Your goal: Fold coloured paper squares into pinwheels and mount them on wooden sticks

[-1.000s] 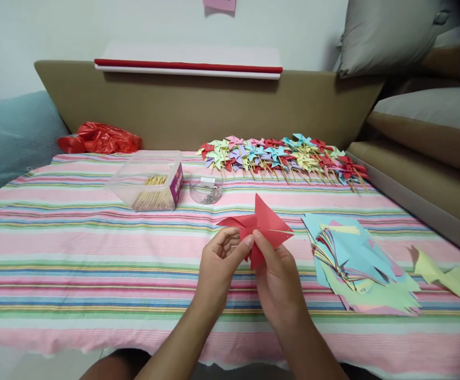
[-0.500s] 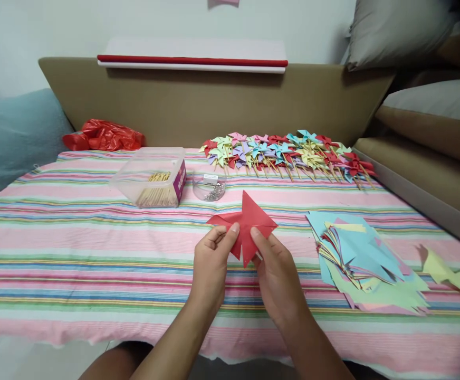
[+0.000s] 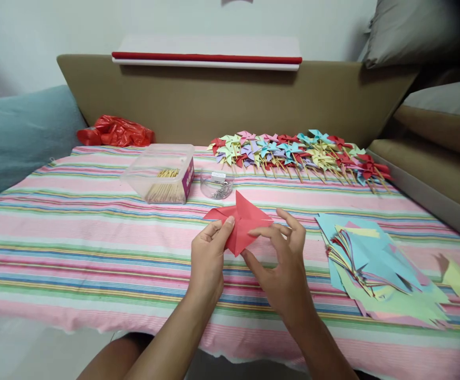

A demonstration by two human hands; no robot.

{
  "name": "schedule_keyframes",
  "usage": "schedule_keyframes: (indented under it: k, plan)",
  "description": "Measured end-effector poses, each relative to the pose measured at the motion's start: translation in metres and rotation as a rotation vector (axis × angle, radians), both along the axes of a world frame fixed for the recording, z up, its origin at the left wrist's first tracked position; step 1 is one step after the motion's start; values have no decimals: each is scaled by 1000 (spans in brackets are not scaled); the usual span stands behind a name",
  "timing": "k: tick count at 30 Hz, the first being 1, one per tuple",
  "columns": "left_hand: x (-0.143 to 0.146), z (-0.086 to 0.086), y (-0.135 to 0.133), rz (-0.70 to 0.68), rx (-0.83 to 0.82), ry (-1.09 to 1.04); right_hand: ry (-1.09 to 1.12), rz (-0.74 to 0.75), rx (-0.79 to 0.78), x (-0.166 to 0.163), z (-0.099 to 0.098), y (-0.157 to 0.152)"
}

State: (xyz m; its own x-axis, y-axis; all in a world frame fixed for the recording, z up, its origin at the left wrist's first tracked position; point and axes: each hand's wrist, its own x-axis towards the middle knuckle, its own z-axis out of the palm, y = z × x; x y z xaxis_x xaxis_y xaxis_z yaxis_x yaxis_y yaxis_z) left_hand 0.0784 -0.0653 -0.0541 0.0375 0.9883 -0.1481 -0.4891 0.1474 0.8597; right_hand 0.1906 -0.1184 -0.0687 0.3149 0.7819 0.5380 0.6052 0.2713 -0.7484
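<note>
A red paper pinwheel piece (image 3: 249, 215), cut and partly folded, is held up in front of me above the striped cloth. My left hand (image 3: 208, 258) pinches it near the middle, thumb on top and fingers behind, mostly hidden. At its right side is my right hand (image 3: 287, 274), fingers spread apart. The right thumb touches the paper's lower tip, and the index fingertip lies against its lower right part. Beyond the paper, a small round clear container (image 3: 217, 187) holds little metal pins.
A clear plastic box (image 3: 154, 158) of wooden sticks stands left of the pin container. Several finished pinwheels (image 3: 289, 150) lie at the back right. Stacked cut paper sheets (image 3: 384, 258) are to the right. A red plastic bag (image 3: 121, 132) sits back left on the striped cloth (image 3: 95, 285).
My right hand has released its pinch on the red paper's right side and spread its fingers, with the thumb now at the lower tip. The left hand keeps its pinch. The view has shifted slightly.
</note>
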Motion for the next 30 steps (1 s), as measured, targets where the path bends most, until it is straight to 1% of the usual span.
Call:
schedule_keyframes:
  k: [4,6,11,16,21,30]
  plan:
    - [0,-2,-1,-2,13,15,40,24,2,3,2,1]
    - [1,-2,-1,-6,29,26,96,17,-6,5,2,2]
    - [3,1,-4,-35,53,59,299,7,-87,6,3,3]
    - [3,3,-7,-93,87,146,387,-34,-99,4,4,4]
    - [2,2,-10,-142,101,174,386,-65,-100,5,4,5]
    - [4,1,-10,-158,110,181,363,-85,-98,5,5,6]
